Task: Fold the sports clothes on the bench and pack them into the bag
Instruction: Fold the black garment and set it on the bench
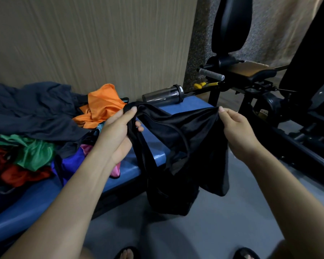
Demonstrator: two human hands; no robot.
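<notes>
Hands' grip (120, 126) (236, 126) on black top (176, 146), above bench (193, 105)

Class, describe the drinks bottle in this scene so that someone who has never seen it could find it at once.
Start at the blue bench that runs along the wood-grain wall. At its far end, beyond the heap of coloured clothes, the bottle lies on its side. It is the only hard, see-through item there: a smoky clear cylinder with a black cap, unlike the soft fabrics nearby.
</notes>
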